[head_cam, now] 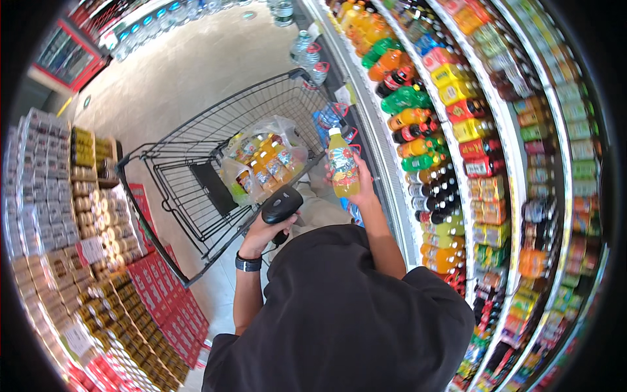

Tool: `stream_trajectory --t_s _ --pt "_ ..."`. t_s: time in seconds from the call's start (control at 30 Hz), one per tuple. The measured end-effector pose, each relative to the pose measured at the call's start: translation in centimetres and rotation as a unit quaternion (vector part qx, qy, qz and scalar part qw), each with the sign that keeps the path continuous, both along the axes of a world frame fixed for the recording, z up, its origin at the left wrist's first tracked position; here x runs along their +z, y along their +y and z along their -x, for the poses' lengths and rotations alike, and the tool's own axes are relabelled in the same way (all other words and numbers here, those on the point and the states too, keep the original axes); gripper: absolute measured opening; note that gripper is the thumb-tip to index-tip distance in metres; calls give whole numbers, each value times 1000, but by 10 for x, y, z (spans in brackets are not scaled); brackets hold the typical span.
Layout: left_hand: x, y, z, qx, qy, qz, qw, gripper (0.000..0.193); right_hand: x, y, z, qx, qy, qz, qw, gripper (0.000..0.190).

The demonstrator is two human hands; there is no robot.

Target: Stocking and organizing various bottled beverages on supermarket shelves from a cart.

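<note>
My right hand [363, 182] grips a plastic bottle [344, 169] of yellow drink with a white cap and a printed label. The bottle is upright, beside the shopping cart. In my left hand [264, 234] is a black handheld barcode scanner [282, 204], its head towards the cart. A watch with a dark strap sits on my left wrist. Just past the scanner, a clear plastic bag [289, 131] lies in the black wire cart [196, 125]. Several bottles [267, 166] of orange and yellow drink fill the bag. The scanner's trigger is hidden by my fingers.
A long shelf unit [425, 73] full of drink bottles and packs runs along my right. Large water jugs [309, 56] stand on its low ledge. Stacked cans [115, 235] and red cartons [164, 286] line my left. Bare floor [166, 73] lies beyond the cart.
</note>
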State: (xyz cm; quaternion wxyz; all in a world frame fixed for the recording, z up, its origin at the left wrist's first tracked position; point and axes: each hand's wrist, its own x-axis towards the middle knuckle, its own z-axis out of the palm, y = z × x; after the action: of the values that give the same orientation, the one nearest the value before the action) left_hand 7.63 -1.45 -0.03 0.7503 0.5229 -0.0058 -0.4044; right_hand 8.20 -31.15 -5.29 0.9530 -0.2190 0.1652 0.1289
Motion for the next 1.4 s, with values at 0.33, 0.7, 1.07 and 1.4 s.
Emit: stream_trajectory --t_s 0.33,0.7,1.07,1.4 --pt "22 -27 23 -157 -44 21 986 23 30 0 56 -67 -44 -58 995 74" --pt "33 -60 19 -135 -40 17 990 23 52 -15 64 -55 -174 -88 979 83" --pt "32 -135 45 -224 -57 -21 973 23 22 -79 103 -125 -157 -125 972 71" --pt "35 -224 58 -308 22 -48 950 19 -7 -143 157 -215 -197 -119 949 70"
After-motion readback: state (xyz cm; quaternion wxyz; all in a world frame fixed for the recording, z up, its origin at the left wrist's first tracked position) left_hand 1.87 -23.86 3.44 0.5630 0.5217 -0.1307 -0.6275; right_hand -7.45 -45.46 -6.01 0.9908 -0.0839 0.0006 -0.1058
